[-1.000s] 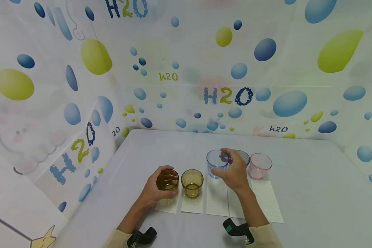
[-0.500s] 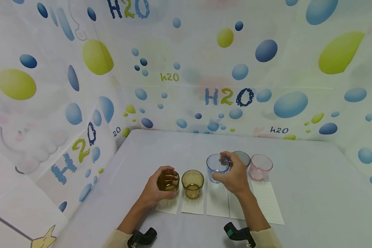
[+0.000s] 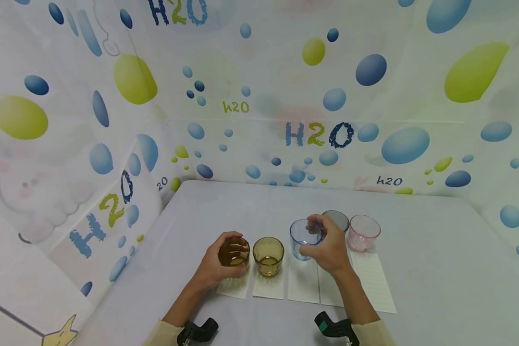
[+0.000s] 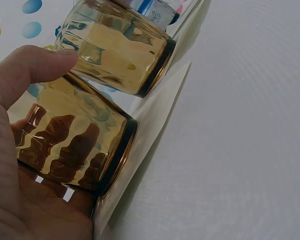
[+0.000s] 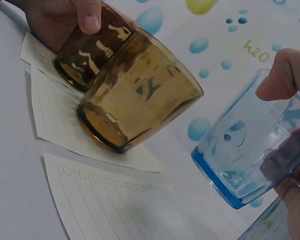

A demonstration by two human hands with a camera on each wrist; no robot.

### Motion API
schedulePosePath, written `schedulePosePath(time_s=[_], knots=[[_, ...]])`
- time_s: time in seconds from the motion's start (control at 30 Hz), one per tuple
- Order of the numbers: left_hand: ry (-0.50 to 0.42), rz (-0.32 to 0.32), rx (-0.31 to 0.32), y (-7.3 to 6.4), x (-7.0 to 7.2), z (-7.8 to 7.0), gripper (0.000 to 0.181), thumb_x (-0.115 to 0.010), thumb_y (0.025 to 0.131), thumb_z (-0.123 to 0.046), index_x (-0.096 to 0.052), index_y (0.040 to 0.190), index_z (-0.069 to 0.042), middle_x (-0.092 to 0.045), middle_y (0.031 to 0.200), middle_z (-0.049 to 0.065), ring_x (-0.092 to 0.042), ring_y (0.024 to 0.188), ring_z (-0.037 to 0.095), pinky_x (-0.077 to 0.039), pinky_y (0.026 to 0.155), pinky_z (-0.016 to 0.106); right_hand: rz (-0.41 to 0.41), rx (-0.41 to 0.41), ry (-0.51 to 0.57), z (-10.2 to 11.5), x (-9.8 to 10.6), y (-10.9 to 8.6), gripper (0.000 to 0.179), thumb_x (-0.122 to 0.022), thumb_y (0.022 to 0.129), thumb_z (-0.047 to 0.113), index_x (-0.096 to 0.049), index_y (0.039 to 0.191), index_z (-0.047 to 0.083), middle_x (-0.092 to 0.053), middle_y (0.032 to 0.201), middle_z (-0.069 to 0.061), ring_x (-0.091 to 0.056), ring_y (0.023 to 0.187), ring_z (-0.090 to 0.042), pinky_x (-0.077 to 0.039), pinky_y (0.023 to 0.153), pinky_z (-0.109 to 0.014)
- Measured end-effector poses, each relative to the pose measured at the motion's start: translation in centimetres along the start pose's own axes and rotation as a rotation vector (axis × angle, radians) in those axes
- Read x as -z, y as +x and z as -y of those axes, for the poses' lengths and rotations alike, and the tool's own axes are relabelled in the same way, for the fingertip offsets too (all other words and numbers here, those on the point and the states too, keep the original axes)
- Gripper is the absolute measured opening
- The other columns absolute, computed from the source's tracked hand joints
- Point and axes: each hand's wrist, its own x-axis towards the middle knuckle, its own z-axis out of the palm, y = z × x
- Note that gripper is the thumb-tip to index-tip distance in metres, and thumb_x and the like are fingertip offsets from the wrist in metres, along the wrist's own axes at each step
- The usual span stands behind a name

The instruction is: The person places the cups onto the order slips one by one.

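Observation:
My left hand (image 3: pixel 214 262) grips a brown glass tumbler (image 4: pixel 85 130) by its side, fingers wrapped behind it and thumb across the near side. This tumbler stands at the upper end of a lined paper slip (image 3: pixel 232 288). Just to its right is an amber tumbler (image 3: pixel 268 257) on a second slip (image 3: pixel 268 290), touched by neither hand. In my right hand (image 3: pixel 330 247) is a light blue tumbler (image 5: pixel 240 150), held upright between thumb and fingers near the far end of the third slip (image 3: pixel 303 283). Whether its base touches the table I cannot tell.
Behind my right hand stands a grey tumbler (image 3: pixel 337 220), partly hidden. A pink tumbler (image 3: pixel 363 234) is right of it, above the rightmost slip (image 3: pixel 375 283). White cloth covers the table (image 3: pixel 441 269); a printed sheet (image 3: pixel 259 144) hangs behind.
The blue tumbler has come toward me in my right hand, from beyond the third slip to near its far end. My left hand and the brown tumbler have stayed in place.

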Motion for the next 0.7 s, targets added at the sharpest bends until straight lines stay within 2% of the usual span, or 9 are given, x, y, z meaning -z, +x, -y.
schedulePosePath(time_s=[0.3, 0.37, 0.6, 0.7], knots=[[0.006, 0.006, -0.012, 0.05, 0.08, 0.12, 0.08, -0.085, 0.076, -0.005, -0.045, 0.144, -0.002, -0.06, 0.131, 0.013, -0.059, 0.118, 0.03, -0.051, 0.099, 0.037, 0.056, -0.002, 0.01, 0.12, 0.57, -0.07, 0.063, -0.079, 0.058, -0.006, -0.064, 0.118, 0.004, -0.069, 0.105, -0.015, -0.066, 0.1, -0.034, -0.055, 0.09, -0.034], [0.002, 0.006, -0.011, 0.02, 0.06, 0.11, 0.079, -0.085, 0.075, -0.005, -0.045, 0.144, -0.002, -0.06, 0.131, 0.014, -0.059, 0.118, 0.03, -0.051, 0.098, 0.037, 0.08, 0.0, 0.012, 0.04, 0.61, -0.07, 0.063, -0.079, 0.057, -0.005, -0.064, 0.118, 0.003, -0.069, 0.104, -0.015, -0.066, 0.099, -0.036, -0.054, 0.089, -0.031], [-0.01, 0.001, 0.006, 0.01, 0.02, 0.08, 0.08, -0.086, 0.075, -0.005, -0.045, 0.145, -0.003, -0.06, 0.13, 0.011, -0.058, 0.119, 0.033, -0.051, 0.098, 0.036, 0.181, -0.02, 0.009, -0.24, 0.83, -0.08, 0.068, -0.079, 0.055, -0.002, -0.062, 0.12, 0.002, -0.069, 0.107, -0.014, -0.066, 0.102, -0.041, -0.053, 0.095, -0.05], [-0.013, -0.002, 0.01, 0.01, 0.01, 0.11, 0.079, -0.086, 0.075, -0.005, -0.046, 0.144, -0.005, -0.06, 0.13, 0.011, -0.058, 0.119, 0.033, -0.051, 0.098, 0.036, 0.204, -0.033, -0.004, -0.35, 0.91, -0.07, 0.069, -0.08, 0.055, -0.001, -0.061, 0.122, -0.001, -0.069, 0.108, -0.013, -0.066, 0.103, -0.04, -0.053, 0.096, -0.051]])
